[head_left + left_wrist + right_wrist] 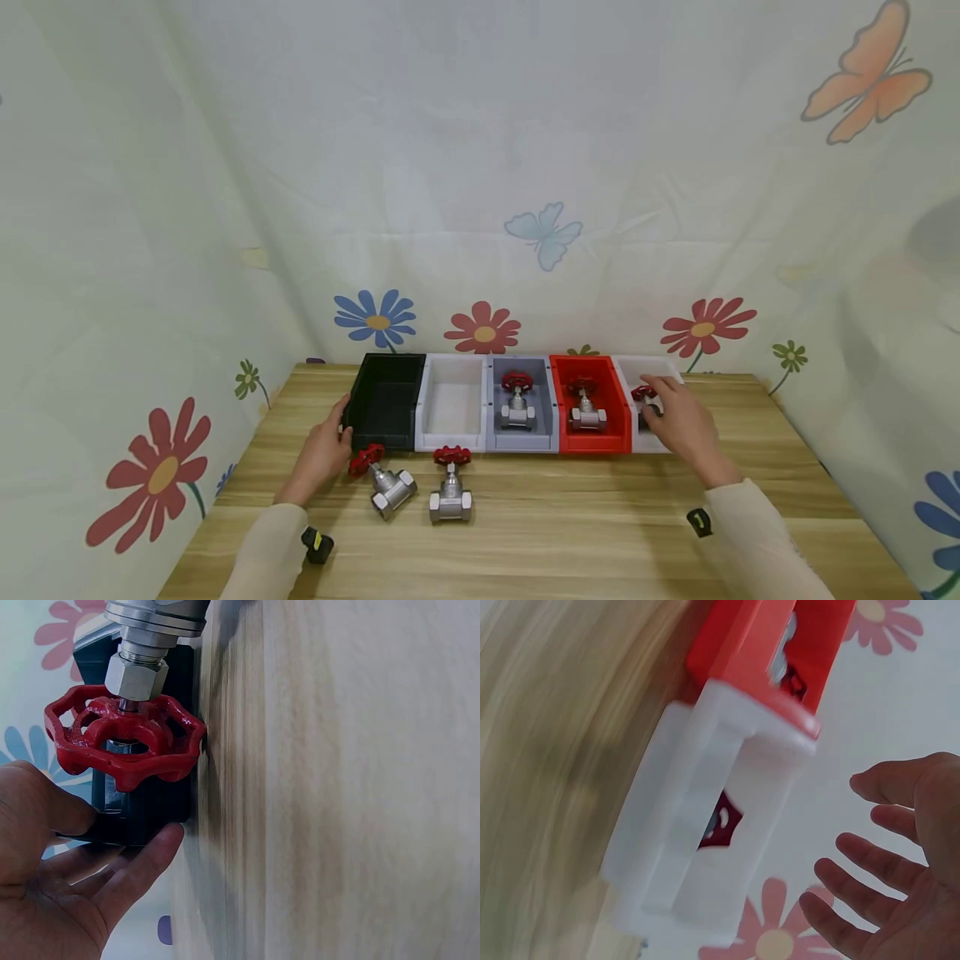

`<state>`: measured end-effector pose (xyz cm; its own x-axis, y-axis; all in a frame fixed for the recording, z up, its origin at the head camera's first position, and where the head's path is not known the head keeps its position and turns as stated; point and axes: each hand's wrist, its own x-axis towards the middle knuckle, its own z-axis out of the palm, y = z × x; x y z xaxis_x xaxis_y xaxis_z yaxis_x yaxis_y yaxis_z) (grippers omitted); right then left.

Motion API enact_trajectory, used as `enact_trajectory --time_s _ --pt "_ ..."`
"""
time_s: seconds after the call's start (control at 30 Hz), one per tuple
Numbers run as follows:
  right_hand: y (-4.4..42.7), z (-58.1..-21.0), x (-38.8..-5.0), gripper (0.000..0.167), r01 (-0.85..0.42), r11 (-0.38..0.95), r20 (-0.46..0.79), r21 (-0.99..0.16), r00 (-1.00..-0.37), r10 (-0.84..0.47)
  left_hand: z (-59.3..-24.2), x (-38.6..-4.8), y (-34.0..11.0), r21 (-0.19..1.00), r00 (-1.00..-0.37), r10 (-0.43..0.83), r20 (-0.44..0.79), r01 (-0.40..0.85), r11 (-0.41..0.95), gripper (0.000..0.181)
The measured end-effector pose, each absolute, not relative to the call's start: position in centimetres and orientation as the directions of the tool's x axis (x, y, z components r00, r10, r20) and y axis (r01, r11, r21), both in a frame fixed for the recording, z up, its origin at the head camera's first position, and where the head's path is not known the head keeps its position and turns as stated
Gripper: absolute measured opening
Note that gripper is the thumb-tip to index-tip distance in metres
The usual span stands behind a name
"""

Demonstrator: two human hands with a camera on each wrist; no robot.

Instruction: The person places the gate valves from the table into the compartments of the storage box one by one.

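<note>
My left hand (324, 450) holds the left side wall of the black bin (381, 444), thumb at the rim and fingers outside. Close by that hand, a gate valve with a red handwheel (393, 490) lies tilted on the table; in the left wrist view its handwheel (127, 739) partly covers the bin. A second valve (451, 497) lies to its right. Over the right-hand white bin (651, 443) hovers my right hand (682, 421), fingers spread and holding nothing in the right wrist view. A valve with a dark red handwheel (721, 821) sits inside that bin, mostly hidden.
Between the outer bins stand another white bin (453, 442), a grey bin (522, 444) with a valve (517, 412) and a red bin (596, 443) with a valve (587, 415). The row stands at the back of the wooden table (570, 525), before a flowered curtain (420, 167).
</note>
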<state>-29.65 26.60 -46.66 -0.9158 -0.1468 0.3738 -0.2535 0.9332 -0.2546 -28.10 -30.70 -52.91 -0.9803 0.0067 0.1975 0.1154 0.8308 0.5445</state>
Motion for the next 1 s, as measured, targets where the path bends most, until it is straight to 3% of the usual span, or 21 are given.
enact_trajectory --time_s 0.33,0.53,0.77,1.0 --pt "29.3 -46.8 -29.8 0.053 -0.156 0.947 0.296 -0.281 -0.953 -0.069 -52.8 -28.2 -30.8 0.537 -0.984 -0.001 0.177 0.096 0.838 0.061" --pt "30.4 -47.5 -30.0 0.050 -0.158 0.939 0.364 -0.307 -0.931 -0.038 -52.8 -28.1 -30.8 0.530 -0.980 0.005 0.198 0.111 0.841 0.061" --pt "31.6 -48.7 -30.5 0.053 -0.140 0.915 0.408 -0.379 -0.912 0.029 -52.8 -28.0 -30.7 0.530 -0.975 0.005 0.221 0.124 0.839 0.060" --pt "32.3 -49.6 -30.7 0.057 -0.120 0.872 0.343 -0.474 -0.937 0.057 -52.8 -27.8 -30.7 0.535 -0.974 0.004 0.225 0.126 0.836 0.061"
